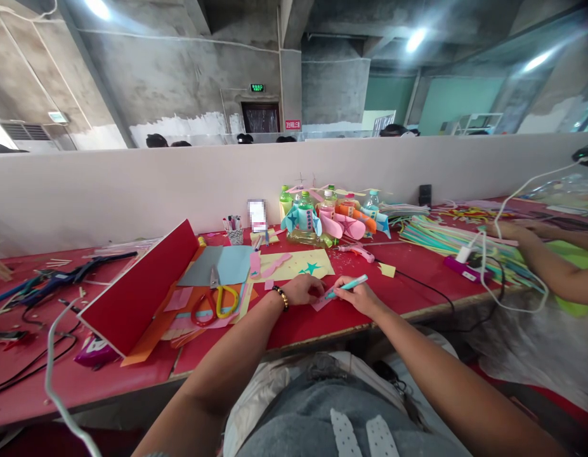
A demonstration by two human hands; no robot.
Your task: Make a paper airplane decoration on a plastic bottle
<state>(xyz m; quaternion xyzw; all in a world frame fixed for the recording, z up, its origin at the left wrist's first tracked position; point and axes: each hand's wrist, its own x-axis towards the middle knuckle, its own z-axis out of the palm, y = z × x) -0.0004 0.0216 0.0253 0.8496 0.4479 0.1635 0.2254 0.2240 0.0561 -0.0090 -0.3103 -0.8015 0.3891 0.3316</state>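
Red covers the counter (303,333), whose worn, raw front edge runs just short of the slip (323,303), leaving a narrow bare strip between them. The slip, pink and thin, lies on the counter between the two hands. The left hand (303,290), with a beaded bracelet (283,298) at its wrist, rests at the slip's left side with fingers bent; whether it pinches the paper cannot be told. The right hand (358,297) is closed around a light-blue pen (353,284), tip pointed down and left at the slip. To the right of the right hand, bare surface extends along the front edge toward a purple power strip (467,270), crossed by a black cord (417,281); a small yellow scrap (387,270) lies on the far side. Beyond the hands, room is limited by a flat yellow sheet (322,257) bearing a teal star (309,269), and by a pink glue gun (360,252). On the left, scissors (214,289) with one red and one yellow loop lie on layered paper, near the left forearm. A stiff red panel (146,292) leans beyond this paper. At the rear, decorated clear plastic bottles (306,212) with paper fins stand grouped before a smooth, pale partition (203,178). Long, thin pastel strips (431,235) lie fanned to their right.
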